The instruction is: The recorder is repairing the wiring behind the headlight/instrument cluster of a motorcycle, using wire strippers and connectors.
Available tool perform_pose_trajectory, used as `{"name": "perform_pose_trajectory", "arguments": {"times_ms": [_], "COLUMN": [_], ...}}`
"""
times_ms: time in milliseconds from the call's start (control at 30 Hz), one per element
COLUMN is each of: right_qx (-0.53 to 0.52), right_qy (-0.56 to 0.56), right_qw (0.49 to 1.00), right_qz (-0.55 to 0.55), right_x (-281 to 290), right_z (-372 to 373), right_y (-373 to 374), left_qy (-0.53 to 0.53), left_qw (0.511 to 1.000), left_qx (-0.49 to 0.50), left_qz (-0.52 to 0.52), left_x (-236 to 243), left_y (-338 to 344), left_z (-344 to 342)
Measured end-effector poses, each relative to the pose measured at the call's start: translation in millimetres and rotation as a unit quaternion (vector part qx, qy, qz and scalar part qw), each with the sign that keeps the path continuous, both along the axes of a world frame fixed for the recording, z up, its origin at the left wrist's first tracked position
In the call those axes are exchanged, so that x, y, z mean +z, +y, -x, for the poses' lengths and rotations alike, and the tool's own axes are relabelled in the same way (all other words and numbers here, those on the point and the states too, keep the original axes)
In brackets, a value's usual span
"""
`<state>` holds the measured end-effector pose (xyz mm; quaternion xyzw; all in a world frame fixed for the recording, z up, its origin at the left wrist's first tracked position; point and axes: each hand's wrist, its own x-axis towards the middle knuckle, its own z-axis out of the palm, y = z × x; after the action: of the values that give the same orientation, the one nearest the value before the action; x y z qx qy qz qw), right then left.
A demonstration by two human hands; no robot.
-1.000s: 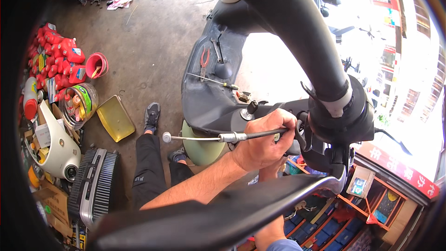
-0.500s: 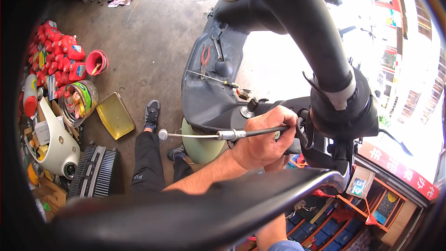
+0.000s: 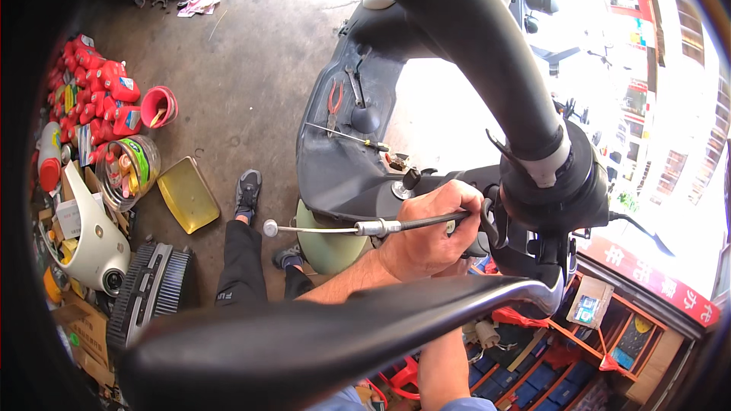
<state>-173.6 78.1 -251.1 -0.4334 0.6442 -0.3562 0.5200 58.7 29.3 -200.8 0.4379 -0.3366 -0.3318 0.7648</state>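
My left hand (image 3: 428, 237) reaches in from the lower left, its fingers closed in a pinch around a black-sheathed control cable (image 3: 434, 221). A silver ferrule sticks out of the fist toward the left, followed by bare wire ending in a small round metal nipple (image 3: 270, 227). The sheath's other end runs in beside the scooter's handlebar (image 3: 487, 68), near the lever mount. A long black lever (image 3: 327, 327) crosses the foreground, blurred at its near end. My right forearm (image 3: 445, 369) rises from the lower edge; the lever and my left hand hide its fingers.
On the scooter's footboard (image 3: 335, 160) lie red-handled pliers (image 3: 335, 99), a wrench and a screwdriver (image 3: 358, 138). Red bottles (image 3: 99, 84), a pink bucket (image 3: 158, 106), a clear tub and a yellow tray (image 3: 189, 194) stand at left. An orange parts rack (image 3: 617, 335) is at lower right.
The handlebar and the lever have shifted slightly in view. The cable's free end sits a little farther right and lower; my left hand keeps its pinch.
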Motion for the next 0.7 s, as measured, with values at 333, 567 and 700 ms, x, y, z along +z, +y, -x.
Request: {"name": "perform_pose_trajectory", "arguments": {"times_ms": [333,567,700], "right_qx": [0.01,0.019,0.021], "right_qy": [-0.009,-0.013,-0.014], "right_qw": [1.0,1.0,1.0], "right_qz": [0.007,0.004,0.003], "right_x": [-0.7,-4.5,-4.9], "right_z": [-1.1,-7.3,-7.9], "right_y": [-23.1,-32.9,-33.1], "left_qy": [0.012,0.061,0.044], "left_qw": [0.999,0.998,0.999], "left_qx": [-0.035,-0.027,-0.03], "left_qz": [0.009,0.005,0.006], "left_x": [-10.0,-9.5,-8.0], "left_y": [-3.2,-3.5,-2.8], "left_z": [13.0,15.7,12.7]}}
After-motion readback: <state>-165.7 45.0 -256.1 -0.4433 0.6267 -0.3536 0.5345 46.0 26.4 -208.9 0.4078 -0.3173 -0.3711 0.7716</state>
